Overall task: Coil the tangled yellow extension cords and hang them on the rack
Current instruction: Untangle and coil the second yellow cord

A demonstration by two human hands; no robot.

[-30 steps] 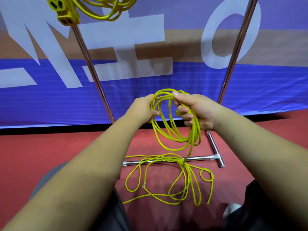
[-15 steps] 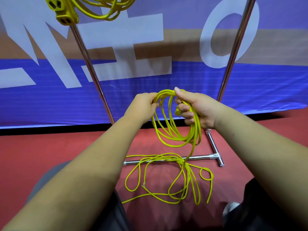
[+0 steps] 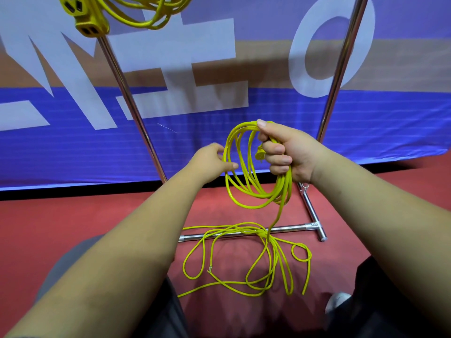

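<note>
A person's right hand (image 3: pixel 290 152), just right of the frame's centre, grips a coil (image 3: pixel 246 191) of yellow extension cord, fingers curled tight round the gathered loops and thumb laid over their top. A yellow plug (image 3: pixel 260 154) shows against the knuckles at the hand's nine o'clock. The loops hang down toward six o'clock from the fist, clear of the floor. The left hand (image 3: pixel 210 164) sits at nine o'clock of the coil, its fingertips against the outermost loop; whether it pinches the strand or only touches it cannot be told. From the coil's lower edge one strand drops toward six o'clock into the loose cord (image 3: pixel 244 264), which lies tangled in several open loops on the red floor (image 3: pixel 73 228) and crosses the base bar (image 3: pixel 288 229) of the rack (image 3: pixel 131 103). The rack's two shiny posts rise toward eleven and one o'clock, one on each side of the hands. At the frame's eleven o'clock a second cord (image 3: pixel 146 13), already coiled, hangs high beside the left post, with its yellow socket block (image 3: pixel 90 18) dangling at its seven o'clock. Behind the rack stands a blue banner (image 3: pixel 73 142) with large pale letters. Both forearms reach in from the lower corners, over dark trousers.
</note>
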